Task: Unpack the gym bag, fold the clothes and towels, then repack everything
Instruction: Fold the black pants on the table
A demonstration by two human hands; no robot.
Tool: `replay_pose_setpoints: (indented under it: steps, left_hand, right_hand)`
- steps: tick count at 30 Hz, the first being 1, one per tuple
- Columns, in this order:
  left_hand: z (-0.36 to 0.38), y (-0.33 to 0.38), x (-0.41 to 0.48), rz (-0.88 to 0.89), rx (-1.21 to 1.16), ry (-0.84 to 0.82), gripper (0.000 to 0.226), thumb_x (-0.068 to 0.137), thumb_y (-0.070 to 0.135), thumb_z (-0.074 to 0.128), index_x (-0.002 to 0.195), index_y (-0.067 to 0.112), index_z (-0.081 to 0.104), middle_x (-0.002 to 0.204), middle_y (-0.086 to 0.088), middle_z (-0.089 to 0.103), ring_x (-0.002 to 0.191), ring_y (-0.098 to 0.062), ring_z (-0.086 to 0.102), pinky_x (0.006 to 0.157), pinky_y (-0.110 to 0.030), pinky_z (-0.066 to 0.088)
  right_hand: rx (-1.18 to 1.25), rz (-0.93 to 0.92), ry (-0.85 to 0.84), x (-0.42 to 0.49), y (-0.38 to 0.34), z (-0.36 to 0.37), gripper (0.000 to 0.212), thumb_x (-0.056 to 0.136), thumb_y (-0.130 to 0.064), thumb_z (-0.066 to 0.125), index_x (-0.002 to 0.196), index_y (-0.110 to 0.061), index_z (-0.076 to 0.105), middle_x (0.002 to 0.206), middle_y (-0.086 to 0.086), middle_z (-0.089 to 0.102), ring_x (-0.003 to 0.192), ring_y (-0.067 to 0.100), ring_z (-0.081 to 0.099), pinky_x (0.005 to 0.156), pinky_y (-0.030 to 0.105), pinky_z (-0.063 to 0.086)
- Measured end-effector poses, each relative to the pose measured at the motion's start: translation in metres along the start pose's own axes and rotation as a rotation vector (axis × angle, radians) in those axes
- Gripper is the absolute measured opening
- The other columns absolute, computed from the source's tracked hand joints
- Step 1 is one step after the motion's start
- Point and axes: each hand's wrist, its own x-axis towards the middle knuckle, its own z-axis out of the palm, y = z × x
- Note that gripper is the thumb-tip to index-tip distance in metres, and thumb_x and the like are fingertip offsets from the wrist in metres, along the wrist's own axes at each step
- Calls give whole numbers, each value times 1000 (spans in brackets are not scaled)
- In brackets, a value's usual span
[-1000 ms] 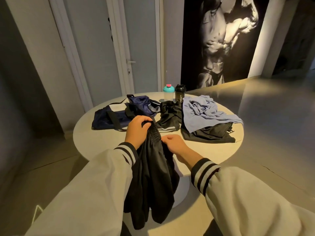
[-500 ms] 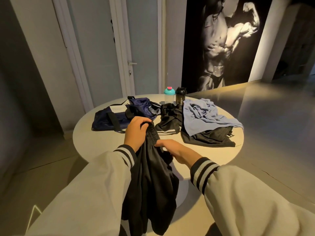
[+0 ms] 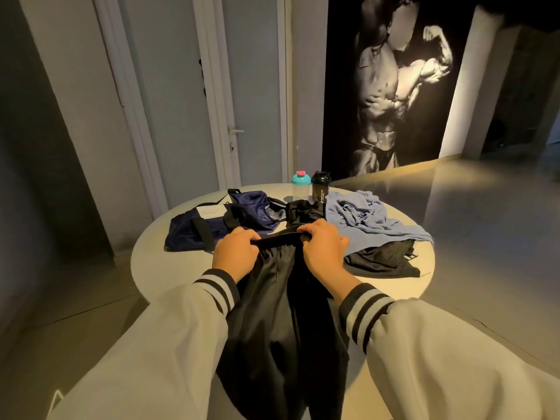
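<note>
A pair of black shorts (image 3: 281,313) hangs over the near edge of the round table (image 3: 157,256). My left hand (image 3: 235,253) and my right hand (image 3: 322,247) both grip its waistband, stretched level between them. The navy gym bag (image 3: 194,230) lies collapsed and open at the table's far left. A light blue towel (image 3: 366,219) is crumpled at the far right, over another black garment (image 3: 385,257). A third black garment (image 3: 300,209) lies bunched behind my hands.
Two shaker bottles stand at the table's far edge, one with a teal lid (image 3: 301,184) and one black (image 3: 320,186). Behind are a white door (image 3: 248,92) and a large wall poster (image 3: 394,86). Polished floor surrounds the table.
My right hand has moved up to the waistband and taken hold of it. Both hands have pulled the band out flat and wider. The camera has come closer.
</note>
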Motion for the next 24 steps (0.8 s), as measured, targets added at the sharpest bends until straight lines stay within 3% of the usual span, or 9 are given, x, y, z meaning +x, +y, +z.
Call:
replay_pose_setpoints:
  steps: [5,10,13,17,20,24]
  left_hand:
    - [0,5,-4,-14,88,-29,27,97,31,54,120,28,68,122,1,61,111,-24,61,102,-39,38]
    - [1,3,-11,-71,90,26,22,94,48,58,93,28,67,103,3,63,91,-20,61,93,-39,46]
    - [2,5,-11,-63,73,57,25,96,50,58,88,26,61,96,3,62,88,-20,60,91,-39,46]
    - [6,6,-11,29,-52,22,12,98,37,61,99,24,60,104,0,67,96,-24,62,85,-40,49]
    - [5,10,-14,76,-62,4,10,101,28,57,110,26,53,114,1,65,97,-22,62,78,-36,48]
    - [4,16,-17,40,-23,12,15,104,35,51,115,26,53,103,1,69,89,-21,62,73,-35,46]
  right_hand:
    - [86,26,11,-3,9,3,25,98,-32,61,122,-33,69,120,-2,60,114,23,53,91,41,37]
    - [75,30,47,-7,23,-2,20,95,-40,64,111,-30,70,106,-2,61,102,23,57,84,37,31]
    - [80,75,22,-12,31,-1,19,95,-41,63,108,-27,68,104,-1,61,99,25,58,85,38,32]
    - [127,111,19,-17,38,3,12,97,-33,62,108,-28,60,106,-3,61,102,26,59,86,41,34]
    - [161,133,-18,-18,45,2,22,98,-35,61,117,-27,58,118,-4,61,105,24,59,93,43,40]
    - [173,145,-56,-13,56,4,26,98,-46,56,98,-21,65,101,9,66,82,27,59,72,37,46]
